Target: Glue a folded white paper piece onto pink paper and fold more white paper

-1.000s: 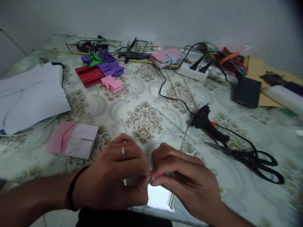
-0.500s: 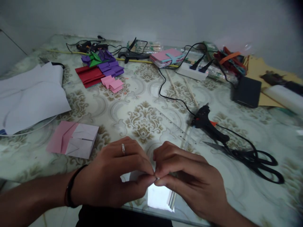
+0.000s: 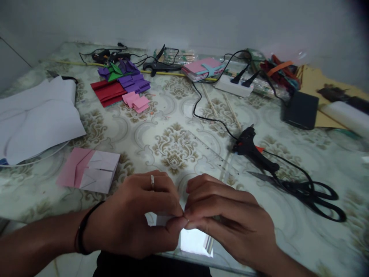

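My left hand (image 3: 144,215), with a ring and a black wrist band, pinches thumb against fingertips near the front edge of the table. Fingertip to fingertip with it, my right hand (image 3: 227,219) is pinched too. Something tiny and pale sits between the fingertips, too small to name. Left of my hands lies a folded pink and white paper (image 3: 99,171). A black glue gun (image 3: 253,150) and black-handled scissors (image 3: 305,196) rest to the right.
White sheets (image 3: 37,119) cover the left side. Folded red paper (image 3: 108,92), purple paper (image 3: 134,81) and pink paper (image 3: 136,102) lie behind. A power strip (image 3: 235,86), paper stack (image 3: 203,69) and black box (image 3: 301,109) stand farther back; thin sticks (image 3: 232,111) lie centre-right.
Both hands have shifted slightly, their touching fingertips moving a little left and down. The fingers stay pinched together. Objects on the table stay in place.
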A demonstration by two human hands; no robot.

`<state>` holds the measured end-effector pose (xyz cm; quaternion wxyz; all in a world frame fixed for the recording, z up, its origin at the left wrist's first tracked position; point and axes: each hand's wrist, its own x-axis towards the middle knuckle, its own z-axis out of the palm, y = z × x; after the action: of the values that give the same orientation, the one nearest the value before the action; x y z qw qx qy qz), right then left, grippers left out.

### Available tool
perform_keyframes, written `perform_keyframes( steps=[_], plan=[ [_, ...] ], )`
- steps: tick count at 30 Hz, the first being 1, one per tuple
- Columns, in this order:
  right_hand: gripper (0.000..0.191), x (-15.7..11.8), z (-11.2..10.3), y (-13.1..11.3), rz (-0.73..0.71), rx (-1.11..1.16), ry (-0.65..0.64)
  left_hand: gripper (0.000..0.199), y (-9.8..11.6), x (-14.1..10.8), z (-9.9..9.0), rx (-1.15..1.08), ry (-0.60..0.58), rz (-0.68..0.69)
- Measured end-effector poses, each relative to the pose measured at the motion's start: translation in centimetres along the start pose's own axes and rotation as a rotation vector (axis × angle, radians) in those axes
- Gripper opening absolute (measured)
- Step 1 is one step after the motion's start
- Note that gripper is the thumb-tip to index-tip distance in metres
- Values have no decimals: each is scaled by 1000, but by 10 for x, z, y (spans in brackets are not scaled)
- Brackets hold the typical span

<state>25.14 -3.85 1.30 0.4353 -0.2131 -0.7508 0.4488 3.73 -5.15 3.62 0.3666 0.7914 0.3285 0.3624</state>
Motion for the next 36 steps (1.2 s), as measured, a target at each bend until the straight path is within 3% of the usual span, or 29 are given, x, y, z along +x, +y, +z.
perform_keyframes(
  steps=[6,12,15,21,36],
  plan=[
    [8,0,4,2,46,-15,-13,18,5,4,-2,21,-40,-50],
    [3,3,0,-2,48,3,58,4,1,3,-5,-5,-32,40],
    [5,3,-3,-3,44,-25,94,20,0,2,-4,27,-40,86],
    [15,2,-3,-4,-14,-44,100,12,0,2,-1,167,22,151],
    [21,5,-2,-6,-109,-161,118,19,-5,-2,-1,256,77,233]
  ],
)
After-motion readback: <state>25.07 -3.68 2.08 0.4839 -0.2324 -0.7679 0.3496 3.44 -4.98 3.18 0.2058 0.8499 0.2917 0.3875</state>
